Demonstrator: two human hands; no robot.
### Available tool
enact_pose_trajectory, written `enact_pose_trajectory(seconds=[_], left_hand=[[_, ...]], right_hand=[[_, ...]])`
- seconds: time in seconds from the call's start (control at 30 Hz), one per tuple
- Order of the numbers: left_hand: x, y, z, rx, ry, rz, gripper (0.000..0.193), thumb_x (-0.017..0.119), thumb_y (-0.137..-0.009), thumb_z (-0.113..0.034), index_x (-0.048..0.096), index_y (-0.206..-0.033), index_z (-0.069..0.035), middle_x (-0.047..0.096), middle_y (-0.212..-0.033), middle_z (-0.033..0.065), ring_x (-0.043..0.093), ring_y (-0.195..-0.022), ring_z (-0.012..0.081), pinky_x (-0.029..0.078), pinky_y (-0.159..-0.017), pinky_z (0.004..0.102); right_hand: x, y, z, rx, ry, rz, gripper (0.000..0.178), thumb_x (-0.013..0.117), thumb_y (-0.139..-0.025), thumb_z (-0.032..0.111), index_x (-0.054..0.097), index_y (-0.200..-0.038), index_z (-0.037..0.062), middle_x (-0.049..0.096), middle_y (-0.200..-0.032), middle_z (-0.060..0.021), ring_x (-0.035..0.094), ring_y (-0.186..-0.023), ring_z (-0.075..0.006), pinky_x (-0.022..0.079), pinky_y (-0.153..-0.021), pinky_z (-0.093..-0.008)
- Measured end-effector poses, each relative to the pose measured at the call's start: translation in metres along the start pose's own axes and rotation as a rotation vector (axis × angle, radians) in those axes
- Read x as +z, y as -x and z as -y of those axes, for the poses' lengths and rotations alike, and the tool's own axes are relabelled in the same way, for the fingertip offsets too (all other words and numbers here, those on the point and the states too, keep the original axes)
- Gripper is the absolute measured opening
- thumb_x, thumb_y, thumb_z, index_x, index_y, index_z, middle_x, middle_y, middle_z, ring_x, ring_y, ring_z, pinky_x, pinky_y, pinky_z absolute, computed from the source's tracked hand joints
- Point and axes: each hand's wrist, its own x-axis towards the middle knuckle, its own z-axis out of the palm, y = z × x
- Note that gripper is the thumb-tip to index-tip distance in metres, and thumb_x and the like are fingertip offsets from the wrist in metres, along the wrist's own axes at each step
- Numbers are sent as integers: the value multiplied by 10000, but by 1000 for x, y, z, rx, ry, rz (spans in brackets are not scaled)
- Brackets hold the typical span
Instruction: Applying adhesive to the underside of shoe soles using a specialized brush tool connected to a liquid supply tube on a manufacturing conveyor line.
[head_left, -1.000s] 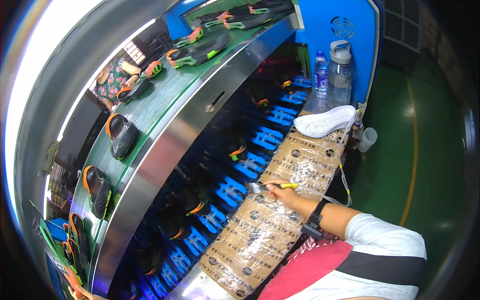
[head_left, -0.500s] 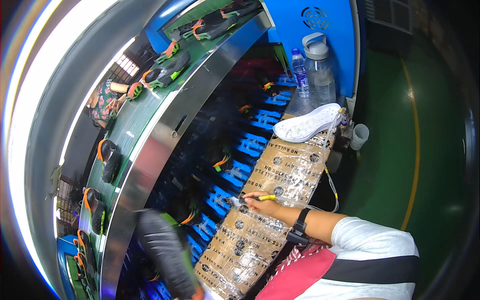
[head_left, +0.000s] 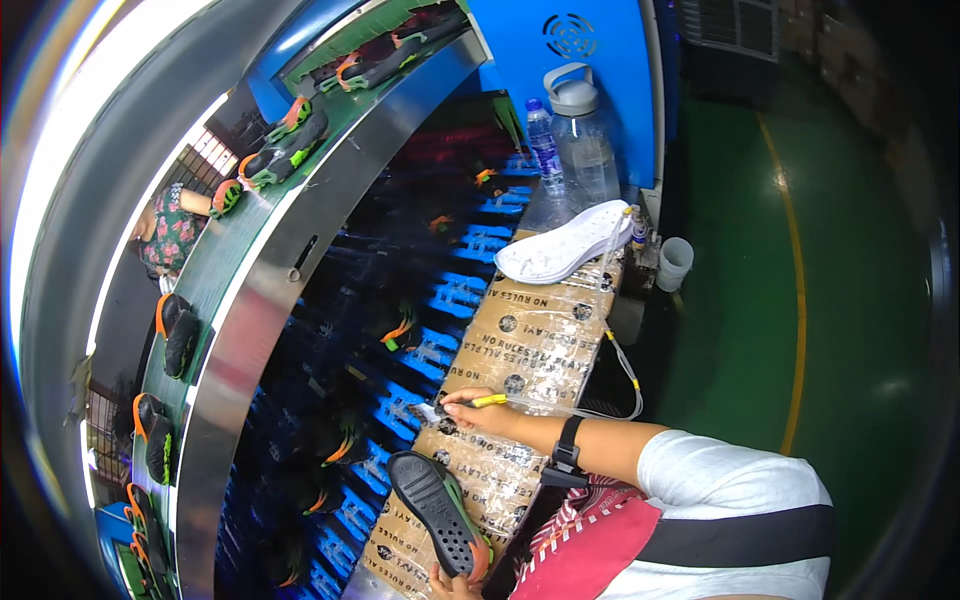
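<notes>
At the lower edge, my left hand (head_left: pixel 455 586) grips a black shoe (head_left: pixel 432 510) by its orange-trimmed end. The shoe's dark underside faces up, with small holes at the near end and a green edge on its right. It is over the cardboard-covered bench; whether it touches the cardboard I cannot tell. Farther up, my right hand (head_left: pixel 476 412) pinches a yellow-handled brush (head_left: pixel 490 400) with a pale flat tip, pointing left. A clear tube runs from the brush's handle. A white shoe sole (head_left: pixel 560 245) lies at the bench's far end.
The taped cardboard bench (head_left: pixel 520 340) runs beside a dark rack with blue clamps (head_left: pixel 430 355). Beyond it, a green conveyor (head_left: pixel 215 260) carries black-and-orange shoes. A large bottle (head_left: pixel 588 150), a small bottle (head_left: pixel 543 145) and a white cup (head_left: pixel 676 262) stand far right. Another person (head_left: pixel 175 230) is across the conveyor.
The shoe has come right from the conveyor side, over the bench, and my left hand now shows on it. My right hand still holds the brush. The whole view has shifted a little.
</notes>
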Motion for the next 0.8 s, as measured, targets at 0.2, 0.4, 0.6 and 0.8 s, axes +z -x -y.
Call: enact_pose_trajectory(seconds=[0.2, 0.4, 0.6, 0.8], left_hand=[[32, 8, -43, -346, 485, 293, 283, 626, -790, -174, 560, -1056, -102, 583, -911, 62, 563, -866, 198, 431, -772, 303], [39, -23, 3, -336, 799, 177, 635, 404, -821, -572, 503, -1165, -48, 548, -1162, 113, 525, -1043, 300, 392, -931, 432], [32, -28, 27, -803, 1335, 293, 638, 430, -786, -635, 551, -1096, -90, 598, -1024, 121, 566, -931, 268, 459, -825, 423], [55, -21, 21, -418, 1133, 521, 874, 388, -771, -695, 343, -1293, 6, 448, -1198, 277, 473, -1067, 416, 457, -828, 522]], right_hand=[[5, 13, 15, 36, 47, -37, 246, 568, -874, 165, 576, -1063, 8, 588, -724, -17, 525, -589, -56, 417, -498, -180], [-1, 44, 49, 1, 122, -112, 289, 541, -885, 216, 578, -1093, 19, 634, -805, -44, 570, -679, -59, 442, -505, -155], [2, 62, 96, 5, 68, -107, 255, 558, -869, 162, 585, -1065, 0, 625, -818, -52, 557, -680, -64, 431, -546, -165], [15, 81, 113, 74, 29, -47, 287, 574, -849, 148, 551, -1078, -25, 629, -840, -99, 581, -690, -101, 462, -601, -196]])
